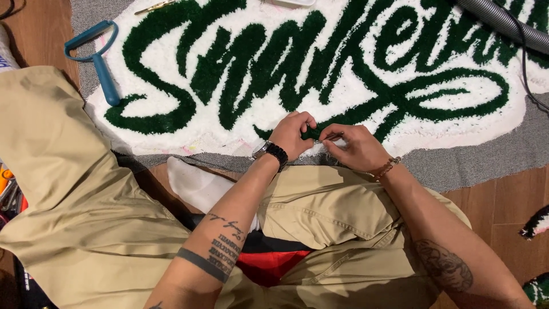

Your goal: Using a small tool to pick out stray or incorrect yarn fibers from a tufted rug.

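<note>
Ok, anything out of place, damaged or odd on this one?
Nothing looks damaged or spilled. Both hands, left hand and right hand, work at the near edge of the green-and-white tufted rug. The blue-handled tool lies on the rug's far-left edge, and a grey hose crosses its corner.

Rug-making workshop: tufted rug, vacuum hose, wood floor.

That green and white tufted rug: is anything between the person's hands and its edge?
Nothing visible. The left hand and right hand rest directly on the rug at its near edge, the right pinching a small thin tool.
</note>
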